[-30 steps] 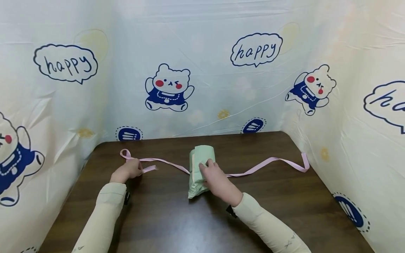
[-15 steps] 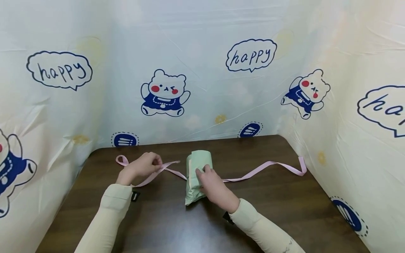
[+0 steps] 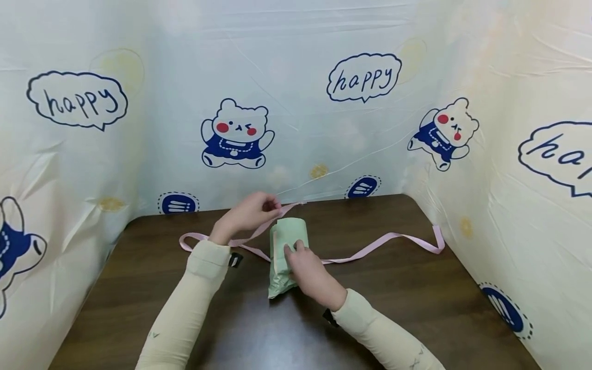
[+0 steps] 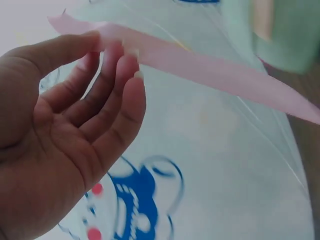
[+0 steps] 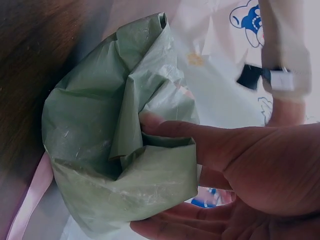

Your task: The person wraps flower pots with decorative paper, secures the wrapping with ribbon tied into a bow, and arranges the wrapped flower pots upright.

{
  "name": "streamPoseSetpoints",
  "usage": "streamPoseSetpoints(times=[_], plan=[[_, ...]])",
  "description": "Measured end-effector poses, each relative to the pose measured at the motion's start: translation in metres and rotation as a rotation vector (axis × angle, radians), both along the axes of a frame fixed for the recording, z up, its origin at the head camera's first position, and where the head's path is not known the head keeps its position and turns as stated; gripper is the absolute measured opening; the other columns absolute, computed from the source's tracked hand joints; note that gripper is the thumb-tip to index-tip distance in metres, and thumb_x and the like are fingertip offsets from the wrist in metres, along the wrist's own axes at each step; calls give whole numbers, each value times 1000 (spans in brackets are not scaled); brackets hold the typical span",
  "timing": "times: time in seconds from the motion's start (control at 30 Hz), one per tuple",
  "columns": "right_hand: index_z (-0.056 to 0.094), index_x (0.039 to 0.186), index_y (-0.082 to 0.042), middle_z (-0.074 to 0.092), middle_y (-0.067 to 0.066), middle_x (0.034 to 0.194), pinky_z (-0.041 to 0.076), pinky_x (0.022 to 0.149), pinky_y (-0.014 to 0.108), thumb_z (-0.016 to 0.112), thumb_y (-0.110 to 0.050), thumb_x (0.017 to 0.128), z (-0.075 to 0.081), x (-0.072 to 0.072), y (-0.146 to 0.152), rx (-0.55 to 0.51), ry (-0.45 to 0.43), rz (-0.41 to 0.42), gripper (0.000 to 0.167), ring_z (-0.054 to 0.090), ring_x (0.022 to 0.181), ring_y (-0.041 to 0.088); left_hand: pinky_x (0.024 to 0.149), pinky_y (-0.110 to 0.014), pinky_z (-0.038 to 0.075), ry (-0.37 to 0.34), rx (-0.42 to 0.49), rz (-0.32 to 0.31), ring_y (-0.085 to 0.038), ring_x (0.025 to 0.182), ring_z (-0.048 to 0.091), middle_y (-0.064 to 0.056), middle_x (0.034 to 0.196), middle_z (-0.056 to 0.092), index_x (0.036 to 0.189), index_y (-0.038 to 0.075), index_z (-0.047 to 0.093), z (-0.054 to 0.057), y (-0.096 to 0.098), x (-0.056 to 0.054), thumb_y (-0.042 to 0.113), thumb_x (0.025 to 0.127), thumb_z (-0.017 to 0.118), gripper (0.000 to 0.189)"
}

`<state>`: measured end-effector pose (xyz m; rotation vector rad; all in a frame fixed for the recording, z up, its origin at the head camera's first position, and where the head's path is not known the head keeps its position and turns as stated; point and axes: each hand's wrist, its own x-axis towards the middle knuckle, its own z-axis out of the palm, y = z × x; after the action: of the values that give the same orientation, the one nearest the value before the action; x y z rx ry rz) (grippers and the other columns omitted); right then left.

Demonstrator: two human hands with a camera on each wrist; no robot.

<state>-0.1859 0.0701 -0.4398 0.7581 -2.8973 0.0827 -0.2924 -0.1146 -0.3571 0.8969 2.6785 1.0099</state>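
A brown table (image 3: 398, 303) carries a green package (image 3: 291, 234) at mid-width, nearer the far edge. The package lies with its long axis from far edge to near, its crumpled folded end pointing at the near edge. The right hand (image 3: 318, 276) holds that end, thumb in the folds, fingers along the right side. The left hand (image 3: 250, 217) pinches a pink ribbon (image 4: 200, 69) between thumb and fingertips, beside the package's far end; the ribbon's other end is at the table's right edge. The package hides the ribbon's middle; the left wrist view cuts off and blurs the package.
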Motion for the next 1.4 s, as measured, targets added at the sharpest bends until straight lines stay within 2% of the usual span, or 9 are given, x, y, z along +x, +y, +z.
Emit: streamPoseSetpoints(times=[0.17, 0.37, 0.5, 0.63, 0.77, 0.9, 1.07, 1.23, 1.4], plan=[[64, 128, -2, 64, 15, 104, 59, 67, 31, 91, -24, 77, 0, 1, -2, 25, 32, -2, 62, 69, 85, 23, 84, -35, 55, 37, 24, -48, -18, 90, 63, -5, 99, 70, 102, 12, 70, 16, 41, -2, 25, 101, 65, 14], [65, 124, -2, 65, 13, 103, 59, 69, 30, 89, -24, 79, 0, 2, -1, 48, 66, 10, 56, 68, 85, 23, 78, -29, 53, 175, 134, -219, -11, 86, 64, 2, 92, 70, 97, 12, 72, 36, 94, 2, 22, 101, 65, 13], [71, 95, -5, 64, 11, 95, 58, 67, 29, 89, -19, 78, -2, 4, 1, 48, 115, 26, 28, 68, 79, 21, 82, -25, 55, 239, 243, -309, -9, 89, 65, 1, 95, 72, 99, 11, 72, 43, 123, 8, 19, 101, 66, 11], [70, 76, -9, 63, 10, 93, 58, 65, 30, 89, -21, 76, -2, 6, 1, 51, 154, 29, 23, 68, 73, 20, 91, -25, 54, 191, 257, -418, -11, 102, 68, -4, 112, 74, 121, 9, 71, 39, 135, 10, 15, 102, 62, 22], [75, 101, -6, 64, 10, 98, 58, 66, 28, 87, -21, 80, -1, 5, 0, 75, 130, 14, 28, 68, 75, 20, 94, -25, 54, 123, 234, -466, -15, 110, 69, -10, 123, 71, 140, 6, 60, 27, 126, 6, 9, 104, 57, 36], [67, 123, -4, 65, 11, 98, 57, 63, 28, 85, -13, 82, 2, 4, 1, 64, 118, 11, 45, 67, 77, 20, 92, -27, 55, 77, 258, -371, -14, 108, 68, -7, 122, 72, 133, 7, 66, 16, 100, 4, 9, 104, 56, 31], [67, 115, -6, 64, 11, 94, 57, 61, 31, 83, -5, 80, 3, 3, 2, 10, 121, 13, 38, 67, 77, 21, 94, -33, 55, 98, 228, -245, -15, 108, 67, -6, 121, 72, 125, 9, 71, 0, 58, 8, 11, 104, 57, 26], [67, 122, -5, 65, 11, 98, 58, 64, 34, 82, -6, 81, 1, 2, 2, -21, 87, 15, 44, 68, 82, 22, 94, -47, 55, 149, 169, -161, -24, 108, 67, -13, 119, 71, 120, 2, 72, -33, 21, 23, 4, 98, 61, 25], [66, 127, -4, 66, 11, 103, 58, 70, 33, 86, -14, 81, -1, 1, 3, -32, 63, 19, 51, 68, 86, 22, 84, -50, 56, 103, 149, -143, -28, 119, 62, -15, 131, 66, 122, -2, 71, -75, 1, 43, 0, 88, 64, 34]])
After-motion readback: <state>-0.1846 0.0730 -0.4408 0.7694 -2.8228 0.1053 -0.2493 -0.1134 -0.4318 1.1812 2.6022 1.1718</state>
